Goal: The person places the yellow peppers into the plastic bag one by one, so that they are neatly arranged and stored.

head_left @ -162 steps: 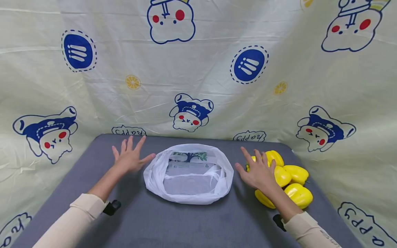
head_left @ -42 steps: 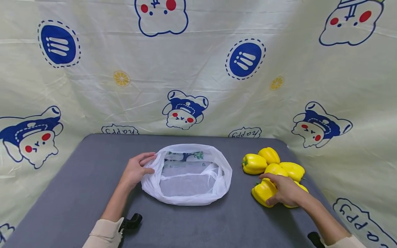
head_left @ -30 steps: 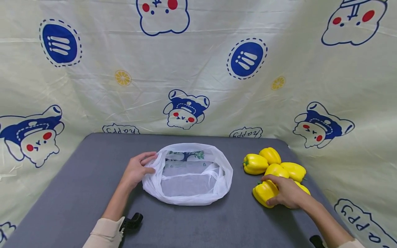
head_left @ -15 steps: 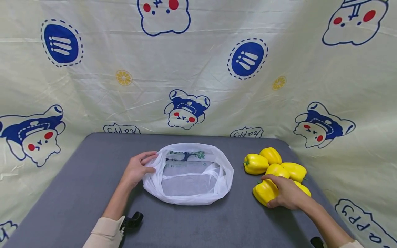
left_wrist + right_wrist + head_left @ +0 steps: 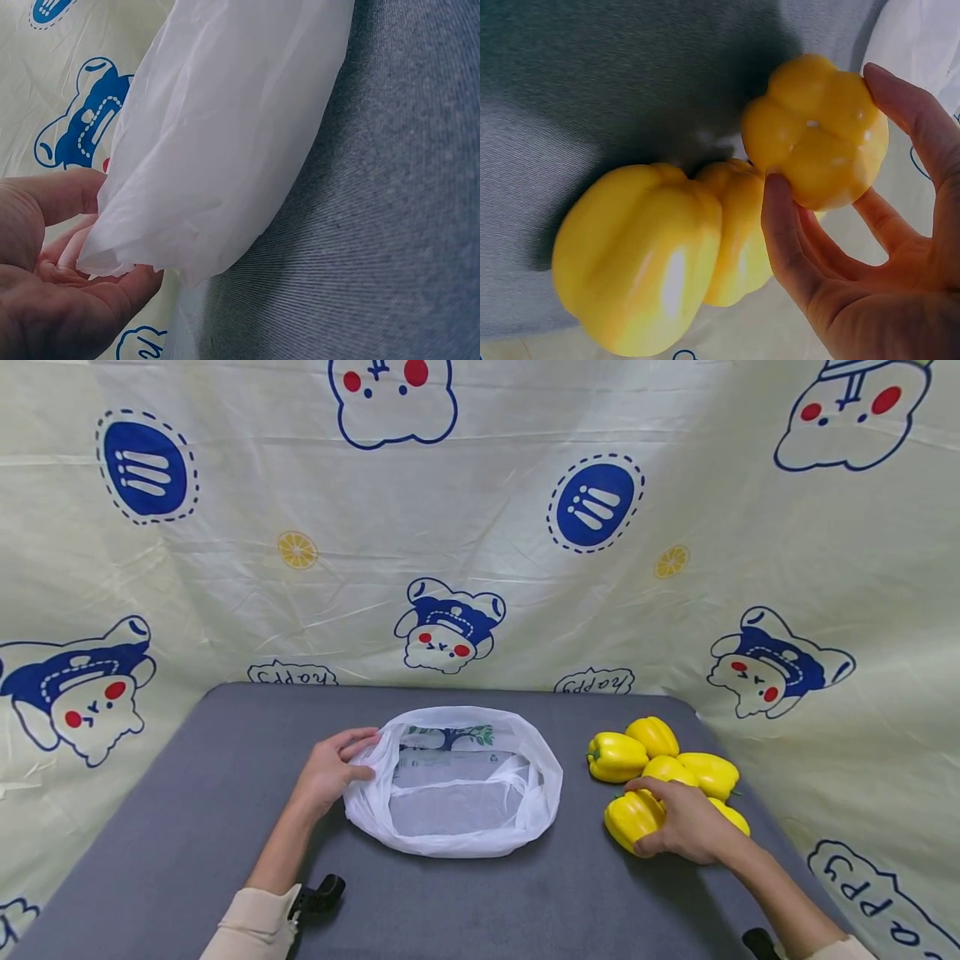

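Note:
A white plastic bag (image 5: pixel 468 845) with a tree print lies mouth up on the grey table, its rim folded outward. My left hand (image 5: pixel 326 774) holds the bag's left rim; in the left wrist view the plastic (image 5: pixel 225 135) sits between thumb and fingers (image 5: pixel 64 196). To the right of the bag, my right hand (image 5: pixel 692 827) grips a yellow bell pepper (image 5: pixel 628 818), thumb on one side and fingers on the other. In the right wrist view the held pepper (image 5: pixel 817 142) shows its lobed end, beside other peppers (image 5: pixel 634 255).
Several more yellow bell peppers (image 5: pixel 615 757) lie in a cluster behind and beside the right hand, one partly hidden by it. Grey cloth covers the table (image 5: pixel 480 910). A printed curtain (image 5: pixel 480 543) hangs along the back and sides.
Earlier both hands were spread above the table; then the left took the bag's rim and the right reached the front pepper. In the last half second that pepper has shifted slightly left.

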Demonstrator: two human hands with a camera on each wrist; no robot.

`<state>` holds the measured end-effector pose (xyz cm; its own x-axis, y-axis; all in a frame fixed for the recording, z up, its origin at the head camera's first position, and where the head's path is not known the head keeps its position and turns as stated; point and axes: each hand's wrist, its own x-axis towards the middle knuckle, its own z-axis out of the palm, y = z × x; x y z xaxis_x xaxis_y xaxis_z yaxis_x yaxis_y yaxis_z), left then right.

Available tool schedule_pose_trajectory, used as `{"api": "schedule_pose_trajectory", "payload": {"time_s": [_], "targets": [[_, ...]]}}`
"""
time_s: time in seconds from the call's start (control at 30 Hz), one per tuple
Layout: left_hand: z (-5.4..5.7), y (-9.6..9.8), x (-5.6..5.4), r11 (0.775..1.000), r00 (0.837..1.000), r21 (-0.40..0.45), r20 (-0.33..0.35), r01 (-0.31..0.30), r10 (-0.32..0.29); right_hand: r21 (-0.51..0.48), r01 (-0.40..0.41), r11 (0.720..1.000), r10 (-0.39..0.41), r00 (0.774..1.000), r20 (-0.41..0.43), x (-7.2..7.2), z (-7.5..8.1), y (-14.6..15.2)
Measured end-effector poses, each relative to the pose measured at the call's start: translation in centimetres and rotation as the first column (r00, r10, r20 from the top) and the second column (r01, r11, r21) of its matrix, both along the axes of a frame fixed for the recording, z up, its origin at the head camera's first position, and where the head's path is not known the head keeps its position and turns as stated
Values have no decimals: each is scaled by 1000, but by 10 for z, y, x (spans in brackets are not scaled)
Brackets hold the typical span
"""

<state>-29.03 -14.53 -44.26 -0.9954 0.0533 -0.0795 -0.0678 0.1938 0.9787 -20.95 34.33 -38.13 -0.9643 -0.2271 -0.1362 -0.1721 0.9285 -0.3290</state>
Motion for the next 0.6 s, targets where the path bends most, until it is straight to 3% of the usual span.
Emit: {"api": "schedule_pose_trajectory", "payload": {"time_s": [0.6], "targets": [[0,2,0,1000,1000,13,-11,3,-3,-24,-30,999,24,981,-193,-22,35,-34]]}}
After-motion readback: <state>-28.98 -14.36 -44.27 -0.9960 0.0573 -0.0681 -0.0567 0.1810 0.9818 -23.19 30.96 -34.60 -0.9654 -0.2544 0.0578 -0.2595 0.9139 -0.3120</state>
